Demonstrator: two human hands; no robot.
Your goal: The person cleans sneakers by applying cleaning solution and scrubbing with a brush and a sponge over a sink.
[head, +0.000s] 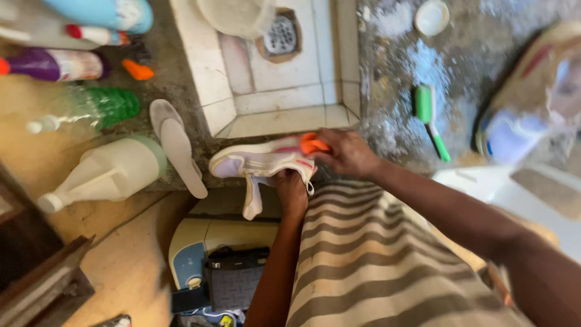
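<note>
The left hand (292, 192) supports a white sneaker (260, 162) from below; its grip is closed around the underside of the shoe near the heel end. The sneaker lies on its side, toe pointing left, at the front edge of the rough grey counter (399, 66), just in front of the tiled sink basin (284, 97). A white tongue or lace strip hangs down from the shoe. The right hand (346, 152) rests on the heel end of the sneaker, its grip closed on a small orange object (314, 145) pressed against the shoe; the kind of object cannot be determined.

A white insole (177, 145) lies on the counter just left of the sneaker. Further left lie a white jug (106, 172), a green transparent bottle (91, 109) and a purple bottle (51, 65), all on their sides. A green-handled brush (430, 118) lies on the counter to the right of the basin. The basin has a round metal drain (280, 34). A striped garment (369, 260) covers the person's lap below the hands.
</note>
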